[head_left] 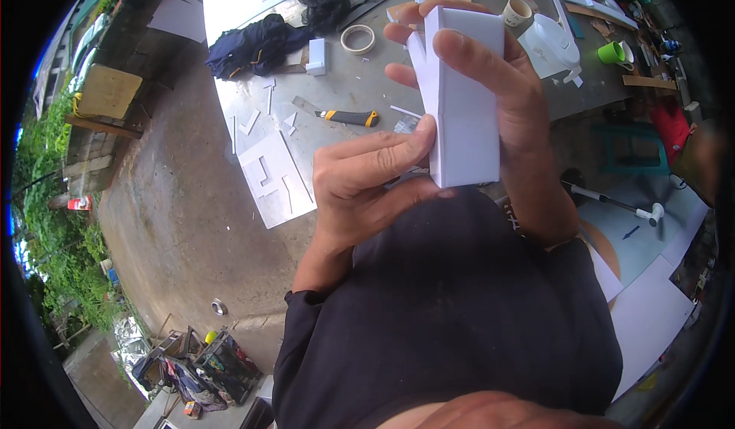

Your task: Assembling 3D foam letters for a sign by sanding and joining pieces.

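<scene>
Up in front of my dark shirt I hold a long white box-like piece (pixel 468 115), apparently of foam board, standing nearly upright. My left hand (pixel 364 170) is closed on its lower left edge, thumb and fingers pressed to the corner. Around its upper part wraps my right hand (pixel 517 84), the thumb on the near face and the other fingers reaching behind to the left. A flap or thin strip seems to stick out at the upper left side. On the metal table behind lies a yellow-and-black utility knife (pixel 348 117), its blade out.
A cut white sheet (pixel 272 188) and thin offcuts lie on the table's left. Farther back are a tape roll (pixel 357 39), dark cloth (pixel 256 46) and a small white block (pixel 316 55). A paper cup (pixel 517 12), white container (pixel 550 42) and green cup (pixel 610 52) stand right.
</scene>
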{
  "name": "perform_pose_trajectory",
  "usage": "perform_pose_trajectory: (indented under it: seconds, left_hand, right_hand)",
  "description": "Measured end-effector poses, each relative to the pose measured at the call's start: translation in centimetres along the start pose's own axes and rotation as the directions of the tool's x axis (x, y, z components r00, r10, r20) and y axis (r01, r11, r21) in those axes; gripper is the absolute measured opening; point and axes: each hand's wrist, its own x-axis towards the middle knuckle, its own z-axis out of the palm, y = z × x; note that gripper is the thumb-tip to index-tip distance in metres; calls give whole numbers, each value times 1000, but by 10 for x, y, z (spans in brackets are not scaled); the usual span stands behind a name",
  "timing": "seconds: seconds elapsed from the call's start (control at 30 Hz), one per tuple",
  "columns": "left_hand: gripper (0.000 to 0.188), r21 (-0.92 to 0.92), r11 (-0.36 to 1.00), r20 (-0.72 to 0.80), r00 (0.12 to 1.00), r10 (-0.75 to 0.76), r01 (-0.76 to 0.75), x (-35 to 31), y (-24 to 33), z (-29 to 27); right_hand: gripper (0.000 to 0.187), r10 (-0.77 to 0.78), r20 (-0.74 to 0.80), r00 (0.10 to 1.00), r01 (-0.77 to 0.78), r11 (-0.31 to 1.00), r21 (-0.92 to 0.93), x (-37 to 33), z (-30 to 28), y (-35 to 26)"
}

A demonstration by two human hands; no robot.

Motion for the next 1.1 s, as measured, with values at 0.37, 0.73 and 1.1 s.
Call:
perform_pose_trajectory:
  seconds: [0.37,0.73,1.1]
  left_hand:
    - [56,-20,1000,-5,1000,-5,5,-7,0,0]
    - [51,-28,1000,30,1000,9,-8,-11,-3,-8]
    - [47,89,990,-29,993,111,-108,-15,-7,-5]
  right_hand:
    - [33,-63,-3,998,62,997,-40,-7,1,4]
    - [30,-138,28,990,141,978,-152,-5,4,6]
    - [29,-135,56,989,145,946,-290,-4,9,-1]
